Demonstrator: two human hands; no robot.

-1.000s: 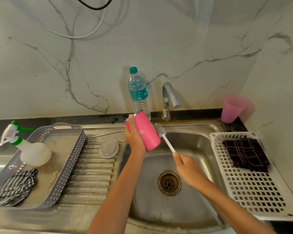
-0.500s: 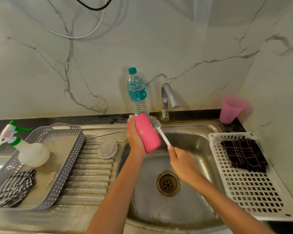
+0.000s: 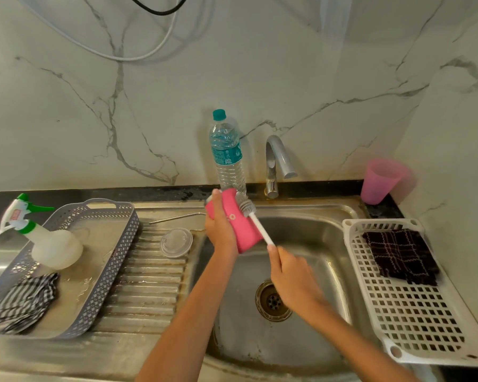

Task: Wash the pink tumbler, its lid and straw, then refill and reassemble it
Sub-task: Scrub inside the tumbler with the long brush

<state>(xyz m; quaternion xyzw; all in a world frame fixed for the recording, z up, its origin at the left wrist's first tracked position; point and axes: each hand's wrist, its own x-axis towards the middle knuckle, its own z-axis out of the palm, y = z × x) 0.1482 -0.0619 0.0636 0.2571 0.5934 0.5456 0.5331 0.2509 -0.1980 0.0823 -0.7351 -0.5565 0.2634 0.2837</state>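
Fingers of the left hand (image 3: pixel 220 230) wrap the pink tumbler (image 3: pixel 246 232), holding it tilted over the far left corner of the sink (image 3: pixel 315 208). Those of the right hand (image 3: pixel 293 274) are closed round the white handle of a bottle brush (image 3: pixel 255 221). Over the last second the brush head has come in from clear of the tumbler's right side to lie against its outer wall near the far end, so I judge the outside is being scrubbed. No water shows at the tap (image 3: pixel 277 161). The lid (image 3: pixel 176 242) and straw (image 3: pixel 177 217) lie on the draining board (image 3: pixel 149 274) to the left, and the water bottle (image 3: pixel 227 153) stands behind. Their washing, the refill and reassembly remain to do.
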